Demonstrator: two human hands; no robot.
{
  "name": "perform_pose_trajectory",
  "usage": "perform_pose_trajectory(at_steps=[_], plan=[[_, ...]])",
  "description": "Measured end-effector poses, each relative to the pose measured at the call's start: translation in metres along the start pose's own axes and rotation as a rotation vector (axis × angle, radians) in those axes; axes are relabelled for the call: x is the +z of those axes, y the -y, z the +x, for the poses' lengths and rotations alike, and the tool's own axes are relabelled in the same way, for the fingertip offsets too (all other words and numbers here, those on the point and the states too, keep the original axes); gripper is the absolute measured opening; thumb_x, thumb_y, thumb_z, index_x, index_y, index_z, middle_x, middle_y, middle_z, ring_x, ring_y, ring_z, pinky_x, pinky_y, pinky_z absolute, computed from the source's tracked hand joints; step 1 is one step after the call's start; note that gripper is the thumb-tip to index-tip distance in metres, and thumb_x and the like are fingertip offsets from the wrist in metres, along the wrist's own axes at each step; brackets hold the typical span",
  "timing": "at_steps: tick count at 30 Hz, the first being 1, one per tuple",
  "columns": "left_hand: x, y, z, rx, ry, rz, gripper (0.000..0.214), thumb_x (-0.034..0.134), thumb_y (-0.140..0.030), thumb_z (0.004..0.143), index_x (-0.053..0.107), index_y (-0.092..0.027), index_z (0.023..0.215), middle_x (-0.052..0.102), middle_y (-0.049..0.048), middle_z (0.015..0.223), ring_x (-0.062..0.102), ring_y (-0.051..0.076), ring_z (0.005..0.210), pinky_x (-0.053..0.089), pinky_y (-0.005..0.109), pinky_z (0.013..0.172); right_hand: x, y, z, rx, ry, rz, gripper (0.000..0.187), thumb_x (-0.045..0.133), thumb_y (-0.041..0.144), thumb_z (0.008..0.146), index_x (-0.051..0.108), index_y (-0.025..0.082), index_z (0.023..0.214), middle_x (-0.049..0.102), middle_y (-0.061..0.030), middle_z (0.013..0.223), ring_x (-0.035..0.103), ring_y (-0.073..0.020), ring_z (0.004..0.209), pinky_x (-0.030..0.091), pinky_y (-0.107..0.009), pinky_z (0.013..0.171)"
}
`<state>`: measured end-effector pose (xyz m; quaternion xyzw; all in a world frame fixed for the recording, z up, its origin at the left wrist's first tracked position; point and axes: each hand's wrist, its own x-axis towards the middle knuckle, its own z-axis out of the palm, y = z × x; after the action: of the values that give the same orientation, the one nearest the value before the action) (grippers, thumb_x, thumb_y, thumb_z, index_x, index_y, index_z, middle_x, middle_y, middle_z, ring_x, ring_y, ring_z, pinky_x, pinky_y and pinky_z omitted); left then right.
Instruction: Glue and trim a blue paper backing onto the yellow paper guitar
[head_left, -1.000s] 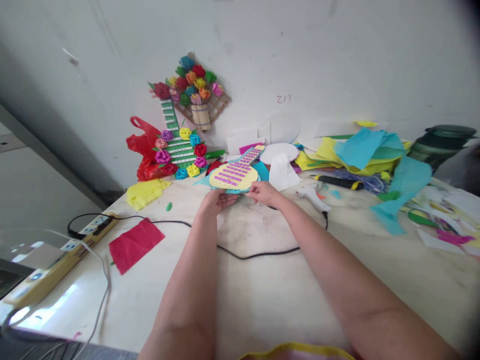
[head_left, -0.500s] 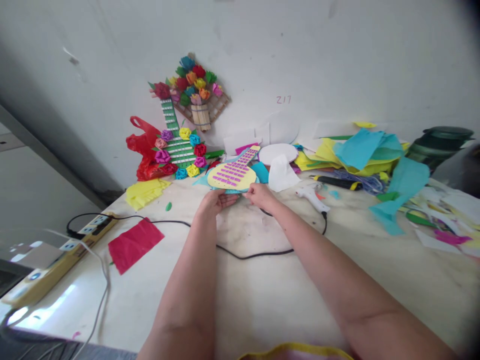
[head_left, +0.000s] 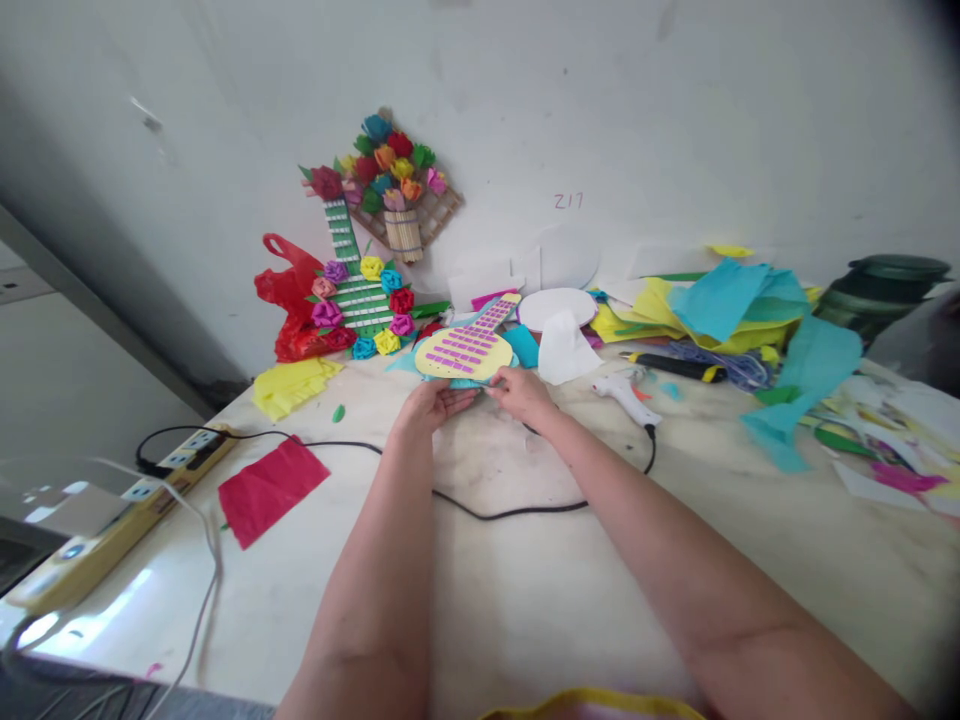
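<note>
A yellow paper guitar [head_left: 480,355] with rows of purple strips and blue paper around its edge is tilted up toward me at the middle of the table. At its lower left edge, my left hand [head_left: 436,405] holds it, fingers stretched beneath with the palm turned up. My right hand [head_left: 523,396] pinches the blue paper edge at the lower right, thumb and fingers closed. Just right of the guitar lies a piece of white paper [head_left: 566,348], with a white oval card [head_left: 556,309] behind it.
A white glue gun [head_left: 626,396] lies to the right, its black cord [head_left: 495,516] looping under my arms to a power strip [head_left: 124,530]. Red paper [head_left: 274,490] lies left. A flowered green guitar [head_left: 360,300] leans at the back; blue paper [head_left: 720,310] and a cutter [head_left: 679,367] sit right.
Both hands stay at the guitar's lower edge with almost no movement. The view has shifted very slightly.
</note>
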<state>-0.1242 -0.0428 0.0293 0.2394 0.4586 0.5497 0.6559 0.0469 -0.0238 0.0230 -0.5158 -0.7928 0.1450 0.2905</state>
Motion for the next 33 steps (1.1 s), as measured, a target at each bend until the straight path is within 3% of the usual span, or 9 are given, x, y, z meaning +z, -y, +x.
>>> perform_pose_trajectory(at_steps=[3, 9, 25, 33], plan=[[-0.001, -0.001, 0.001, -0.01, -0.009, -0.025, 0.04, 0.033, -0.007, 0.082, 0.039, 0.005, 0.12, 0.066, 0.0196, 0.07, 0.066, 0.027, 0.071, 0.054, 0.036, 0.067, -0.008, 0.002, -0.001, -0.04, 0.007, -0.071, 0.015, 0.058, 0.031, 0.074, 0.064, 0.022, 0.083, 0.066, -0.0022, 0.077, 0.058, -0.0149, 0.072, 0.037, -0.022, 0.058], [-0.002, -0.002, 0.001, -0.026, -0.027, -0.048, 0.039, 0.033, -0.006, 0.082, 0.04, 0.002, 0.12, 0.066, 0.0207, 0.075, 0.066, 0.027, 0.073, 0.054, 0.037, 0.066, -0.018, -0.002, 0.0, -0.082, 0.093, 0.012, 0.012, 0.059, 0.031, 0.072, 0.065, 0.02, 0.076, 0.067, -0.0008, 0.075, 0.058, -0.0125, 0.069, 0.037, -0.02, 0.057], [0.0, 0.001, -0.001, -0.017, 0.014, 0.018, 0.037, 0.034, -0.005, 0.082, 0.043, 0.002, 0.117, 0.066, 0.0202, 0.072, 0.066, 0.027, 0.073, 0.054, 0.038, 0.068, -0.008, 0.005, 0.002, -0.065, 0.067, -0.3, 0.019, 0.051, 0.035, 0.079, 0.063, 0.022, 0.085, 0.067, -0.004, 0.088, 0.058, -0.0177, 0.083, 0.036, -0.024, 0.061], [0.0, 0.002, -0.001, -0.008, 0.012, 0.032, 0.037, 0.034, -0.006, 0.082, 0.044, 0.0, 0.117, 0.066, 0.0178, 0.071, 0.067, 0.026, 0.07, 0.054, 0.037, 0.067, -0.009, 0.012, -0.007, -0.112, 0.049, -0.433, 0.022, 0.045, 0.031, 0.083, 0.06, 0.02, 0.096, 0.066, -0.0081, 0.086, 0.059, -0.0194, 0.079, 0.036, -0.026, 0.061]])
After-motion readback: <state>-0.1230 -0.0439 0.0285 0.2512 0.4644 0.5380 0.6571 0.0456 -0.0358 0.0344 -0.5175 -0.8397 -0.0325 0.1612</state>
